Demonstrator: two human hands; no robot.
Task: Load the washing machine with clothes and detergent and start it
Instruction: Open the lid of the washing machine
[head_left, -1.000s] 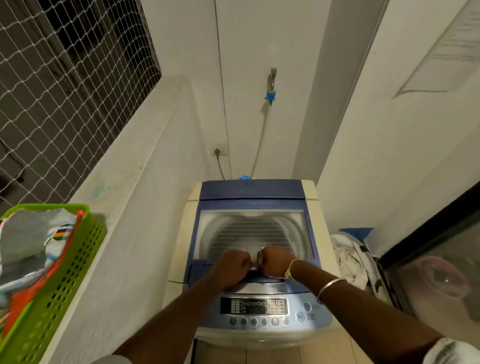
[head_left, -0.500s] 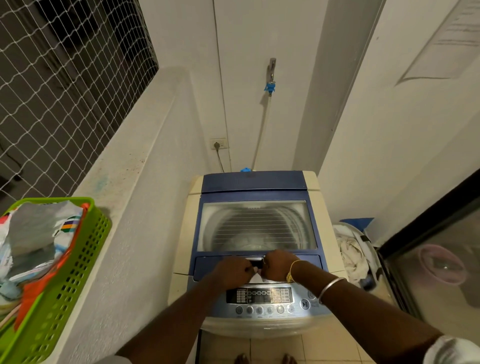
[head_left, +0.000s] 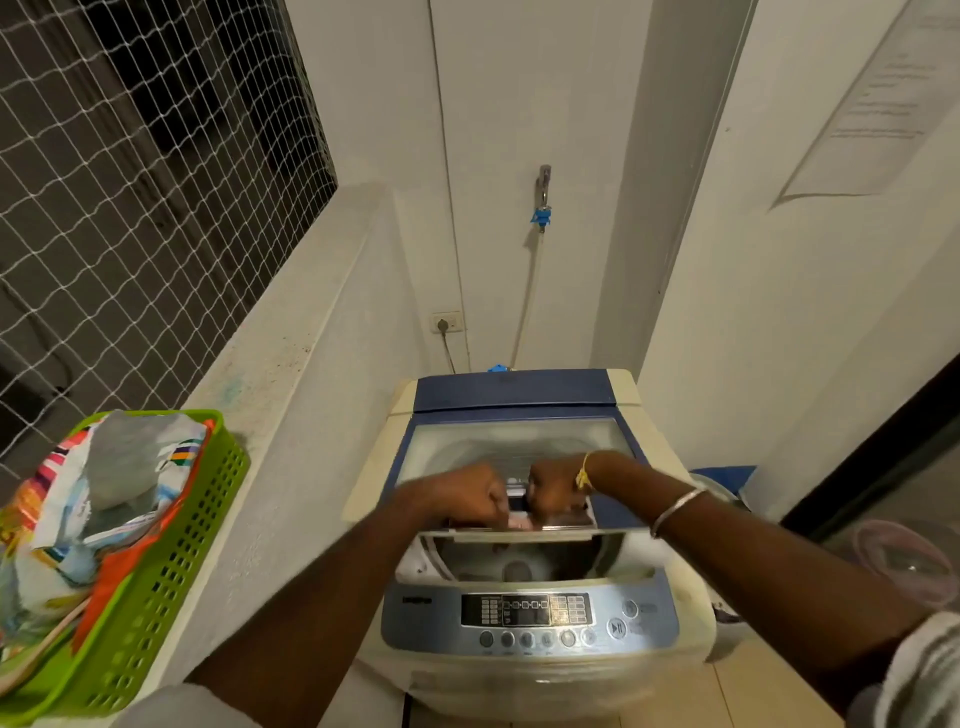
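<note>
The washing machine (head_left: 524, 551), a top-loader with cream sides and a blue top, fills the lower middle of the frame, standing against the white back wall. Its lid (head_left: 514, 441), blue-framed with a clear window, is partly raised: the front edge is off the body, and the dark drum opening (head_left: 511, 561) shows in a gap just above the control panel (head_left: 527, 618). As far as the gap shows, the drum looks empty, though much of it is hidden.

At the lower left of the frame a green basket (head_left: 156, 571) sits on the ledge, heaped with clothes (head_left: 98, 499) in grey, orange and striped fabric. They are well apart from the machine, so nothing seems loaded yet. No detergent container can be picked out with certainty.

Both hands meet at the middle of the frame on the lid's front edge. The left hand (head_left: 467, 496) is curled closed around the handle area, blurred by motion; the right hand (head_left: 556, 491), with a yellow thread at the wrist and a metal bangle further down the forearm, is likewise clenched on the edge beside it.

The step in hand looks like opening the lid. The next move calls for folding the lid fully back so that it rests open, then reaching left to the basket.
</note>
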